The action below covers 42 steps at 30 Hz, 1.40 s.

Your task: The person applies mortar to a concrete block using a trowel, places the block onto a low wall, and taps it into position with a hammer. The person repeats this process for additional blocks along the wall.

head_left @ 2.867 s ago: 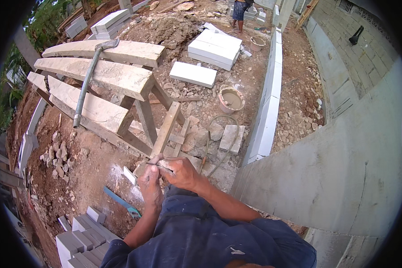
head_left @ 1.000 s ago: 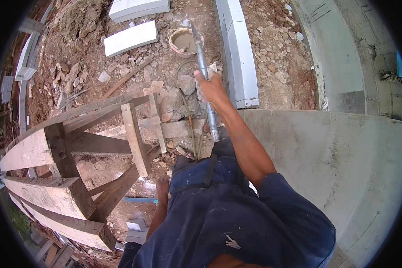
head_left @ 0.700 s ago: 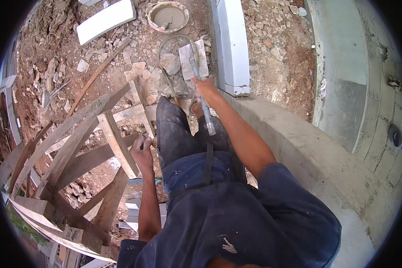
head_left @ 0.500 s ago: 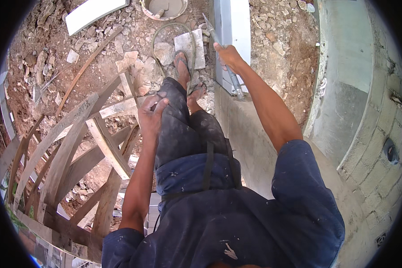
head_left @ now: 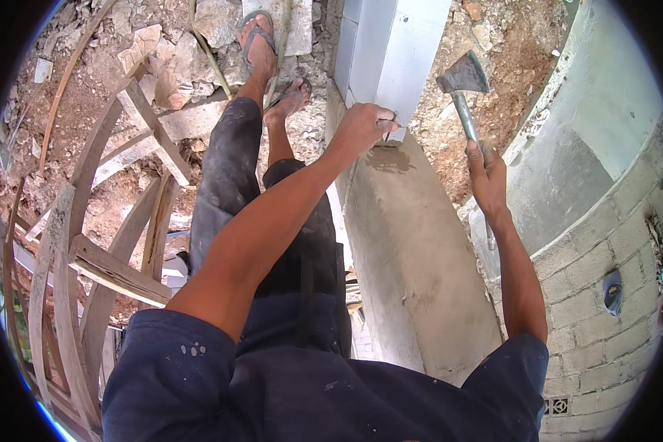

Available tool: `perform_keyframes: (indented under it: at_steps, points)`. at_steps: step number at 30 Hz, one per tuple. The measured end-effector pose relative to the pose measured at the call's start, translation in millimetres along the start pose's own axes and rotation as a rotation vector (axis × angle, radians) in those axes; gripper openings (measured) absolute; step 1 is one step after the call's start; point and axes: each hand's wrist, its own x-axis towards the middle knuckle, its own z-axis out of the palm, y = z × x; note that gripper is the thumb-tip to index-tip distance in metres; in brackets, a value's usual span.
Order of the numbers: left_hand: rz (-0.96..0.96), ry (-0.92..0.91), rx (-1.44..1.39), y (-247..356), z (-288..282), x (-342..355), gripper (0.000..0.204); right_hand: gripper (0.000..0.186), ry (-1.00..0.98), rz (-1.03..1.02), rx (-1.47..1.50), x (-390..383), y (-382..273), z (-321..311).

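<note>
Head | hatchet point(head_left: 463, 114) in right hand point(head_left: 487, 175) | timber trestle point(head_left: 114, 272) left | concrete beam point(head_left: 420, 250) between

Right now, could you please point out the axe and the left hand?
Axe point(head_left: 465, 116), head view: on the upper part of its handle.
Left hand point(head_left: 362, 129), head view: on the back of the hand.

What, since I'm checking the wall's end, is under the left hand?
Beneath the left hand, part of the white block wall shows, with a dark patch on the concrete beyond its end. Whatever lies directly under the palm is covered.
</note>
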Motion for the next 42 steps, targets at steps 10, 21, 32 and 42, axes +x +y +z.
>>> perform_keyframes:
  at_steps: [10, 21, 32, 42]
  points:
    - [0.331, -0.059, 0.178, -41, 35, 27, 0.012, 0.04, -0.133, -0.067, -0.046, -1, 37, 8]
    - [0.265, 0.068, 0.155, -48, 43, 12, 0.016, 0.037, -0.175, -0.1, -0.11, -1, 38, 18]
    - [0.115, 0.202, 0.134, -41, 58, 7, 0.015, 0.039, -0.23, -0.08, -0.113, -3, 38, 26]
    - [0.045, 0.206, 0.138, -47, 64, 2, 0.019, 0.042, -0.247, -0.074, -0.136, 0, 50, 30]
